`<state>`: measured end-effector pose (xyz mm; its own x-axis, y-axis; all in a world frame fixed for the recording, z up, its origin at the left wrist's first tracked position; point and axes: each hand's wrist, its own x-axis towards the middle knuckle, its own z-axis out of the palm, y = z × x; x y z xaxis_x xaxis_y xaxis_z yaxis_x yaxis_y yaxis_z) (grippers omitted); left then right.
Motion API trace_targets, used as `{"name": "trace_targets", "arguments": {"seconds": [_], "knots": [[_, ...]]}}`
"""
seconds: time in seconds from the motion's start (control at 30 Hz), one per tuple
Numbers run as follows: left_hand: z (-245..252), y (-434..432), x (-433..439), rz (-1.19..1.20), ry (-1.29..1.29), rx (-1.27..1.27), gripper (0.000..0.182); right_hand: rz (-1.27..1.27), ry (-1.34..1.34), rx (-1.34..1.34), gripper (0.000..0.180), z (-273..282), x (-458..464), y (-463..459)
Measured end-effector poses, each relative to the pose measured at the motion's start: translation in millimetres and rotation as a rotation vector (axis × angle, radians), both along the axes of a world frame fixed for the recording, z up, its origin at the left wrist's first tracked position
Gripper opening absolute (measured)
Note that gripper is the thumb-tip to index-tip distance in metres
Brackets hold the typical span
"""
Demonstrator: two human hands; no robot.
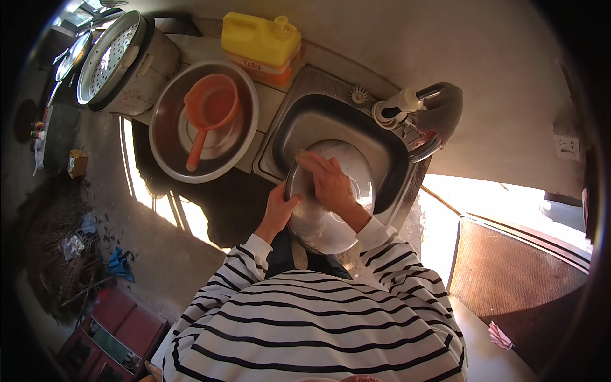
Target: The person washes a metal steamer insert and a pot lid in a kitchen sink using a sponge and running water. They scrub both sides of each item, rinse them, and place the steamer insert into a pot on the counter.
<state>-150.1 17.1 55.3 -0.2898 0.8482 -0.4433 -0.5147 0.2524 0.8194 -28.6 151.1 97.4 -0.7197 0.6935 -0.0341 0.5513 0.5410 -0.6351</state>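
A round, shiny metal basin or lid (312, 229) is held tilted over the front edge of the steel sink (310, 112). My left hand (278, 210) grips its left rim, thumb on the upper face. Across that face lies my right hand (331, 181), fingers pointing to the far left rim. A small yellowish pad (300, 155) shows under the right fingertips; most of it is hidden, so I cannot tell whether it is sponge or cloth. Rings are visible in the middle of the metal face, partly covered by my right wrist.
Left of the sink stands a large metal basin (160, 138) holding an orange plastic dipper (212, 107). Behind it is a yellow jug (253, 43). A faucet (427, 148) and a white scrubbing brush (359, 95) are at the sink's back right. A steamer pot (152, 71) sits far left.
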Motion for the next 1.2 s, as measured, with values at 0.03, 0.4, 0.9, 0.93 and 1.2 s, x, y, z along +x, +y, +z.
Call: {"name": "trace_targets", "arguments": {"seconds": [0.03, 0.4, 0.9, 0.93, 1.2], "knots": [[5, -2, -1, -0.014, 0.016, -0.007, 0.025, -0.022, 0.038, 0.036, 0.052, -10, 9, 17], [23, 8, -10, -0.164, 0.238, 0.081, 0.025, -0.032, -0.047, 0.119, 0.030, 1, 16, 89], [25, 12, -16, -0.130, 0.205, 0.081, 0.024, 0.075, 0.151, 0.128, 0.033, 33, -16, 25], [28, 11, -15, -0.119, 0.206, 0.086, 0.024, 0.040, 0.159, 0.141, 0.033, 26, -12, 40], [26, 12, -18, -0.112, 0.290, 0.108, 0.023, 0.040, 0.135, 0.138, 0.039, 30, -16, 35]]}}
